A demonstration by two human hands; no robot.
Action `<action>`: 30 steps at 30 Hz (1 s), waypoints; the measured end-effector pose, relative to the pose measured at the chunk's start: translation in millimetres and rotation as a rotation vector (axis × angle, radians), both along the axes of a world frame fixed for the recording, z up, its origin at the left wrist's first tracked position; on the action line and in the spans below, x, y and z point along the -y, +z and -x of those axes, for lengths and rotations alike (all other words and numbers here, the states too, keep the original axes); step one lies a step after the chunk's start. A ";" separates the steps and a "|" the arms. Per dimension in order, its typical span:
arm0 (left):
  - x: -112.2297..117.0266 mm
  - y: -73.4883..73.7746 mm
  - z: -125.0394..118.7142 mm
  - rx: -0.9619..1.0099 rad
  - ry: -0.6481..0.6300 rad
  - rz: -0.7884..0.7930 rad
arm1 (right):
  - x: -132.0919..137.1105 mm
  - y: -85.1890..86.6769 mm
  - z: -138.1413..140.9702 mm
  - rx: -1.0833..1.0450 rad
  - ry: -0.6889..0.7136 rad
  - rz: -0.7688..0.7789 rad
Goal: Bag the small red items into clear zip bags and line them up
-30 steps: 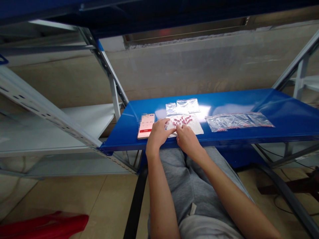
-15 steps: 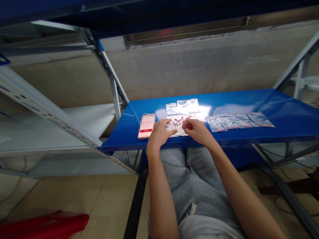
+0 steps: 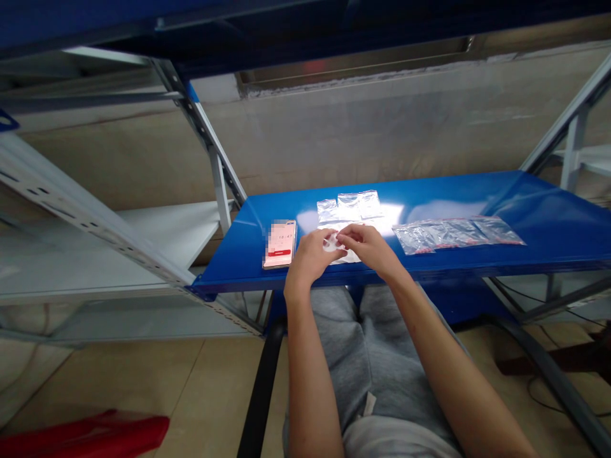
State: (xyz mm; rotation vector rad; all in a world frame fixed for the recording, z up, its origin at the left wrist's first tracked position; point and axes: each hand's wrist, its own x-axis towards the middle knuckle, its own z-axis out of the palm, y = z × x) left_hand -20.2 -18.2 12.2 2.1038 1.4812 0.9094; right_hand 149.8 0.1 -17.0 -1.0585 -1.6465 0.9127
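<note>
Beside a phone (image 3: 280, 245) reading 18:47, left hand (image 3: 310, 256) and right hand (image 3: 367, 245) over a white sheet (image 3: 348, 256), grip unclear.

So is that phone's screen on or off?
On: the phone is lit, showing a time readout above a red bar.

Smartphone (image 3: 279, 244) on blue steel shelf (image 3: 453, 197) — digits on screen; red plastic item (image 3: 86, 436) on tiled floor (image 3: 224, 381).

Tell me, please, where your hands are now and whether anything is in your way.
Left hand, right hand together over white sheet. Fingers on what looks like a small clear bag. Smartphone beside left hand, not blocking.
</note>
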 end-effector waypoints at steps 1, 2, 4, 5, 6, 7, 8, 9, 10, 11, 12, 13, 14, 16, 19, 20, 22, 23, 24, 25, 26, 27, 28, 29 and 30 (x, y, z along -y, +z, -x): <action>-0.2 0.2 -0.1 0.003 -0.002 -0.002 | 1.1 0.9 -0.9 0.005 0.012 0.001; -0.5 0.5 -0.2 0.004 -0.005 -0.005 | 2.0 1.7 -1.7 0.009 0.025 0.000; -0.9 1.3 -0.5 -0.001 -0.010 -0.021 | 3.3 3.3 -2.9 0.019 0.052 -0.003; -1.0 1.8 -0.6 -0.005 -0.010 -0.028 | 3.6 4.3 -3.4 0.030 0.061 -0.003; -1.1 2.1 -0.6 -0.007 -0.005 -0.031 | 3.6 5.4 -3.8 0.046 0.067 -0.004; -1.1 2.4 -0.5 -0.002 0.002 -0.031 | 3.5 6.7 -4.4 0.062 0.071 -0.004; -1.0 2.4 -0.2 0.011 0.009 -0.026 | 3.3 8.3 -5.1 0.075 0.075 -0.004; -0.9 2.1 0.4 0.033 0.014 -0.018 | 3.0 10.3 -6.2 0.082 0.078 -0.006; -0.9 1.5 1.4 0.061 0.015 -0.011 | 2.7 12.6 -7.7 0.084 0.077 -0.011; -1.0 0.7 2.7 0.091 0.016 -0.008 | 2.3 15.1 -9.5 0.081 0.076 -0.015; -1.3 -0.4 4.4 0.119 0.018 -0.007 | 1.8 17.9 -11.7 0.075 0.076 -0.018; -1.9 -1.7 6.4 0.143 0.025 -0.008 | 1.2 20.8 -14.2 0.066 0.079 -0.019; -2.7 -3.2 8.6 0.162 0.038 -0.011 | 0.5 23.8 -17.0 0.055 0.085 -0.018; -4.7 -5.9 13.5 0.179 0.078 -0.022 | -1.3 29.7 -22.7 0.029 0.106 -0.009; -6.9 -7.2 19.8 0.179 0.143 -0.064 | -5.0 36.7 -29.9 0.012 0.115 0.013; -6.9 -6.5 21.1 0.176 0.168 -0.086 | -6.3 38.2 -31.5 0.010 0.113 0.019; -5.6 -3.7 22.3 0.179 0.225 -0.128 | -8.5 39.5 -33.3 0.002 0.114 0.027; -4.6 -1.9 22.1 0.188 0.253 -0.144 | -9.1 39.3 -33.4 -0.006 0.112 0.028; -3.6 -0.1 21.5 0.200 0.277 -0.157 | -9.2 38.6 -33.0 -0.012 0.107 0.027; -2.7 1.5 20.6 0.216 0.298 -0.168 | -8.7 37.4 -32.2 -0.017 0.098 0.025; -2.0 2.8 19.5 0.230 0.314 -0.180 | -7.8 35.7 -31.2 -0.020 0.087 0.024; -1.8 3.6 18.4 0.243 0.328 -0.192 | -6.4 33.7 -30.0 -0.022 0.075 0.025; -1.8 3.9 17.4 0.255 0.342 -0.205 | -4.8 31.4 -28.8 -0.022 0.066 0.028; -2.2 3.8 16.7 0.268 0.355 -0.218 | -3.2 29.1 -27.8 -0.018 0.061 0.032; -2.8 3.3 16.2 0.286 0.363 -0.232 | -1.6 26.8 -27.1 -0.013 0.059 0.036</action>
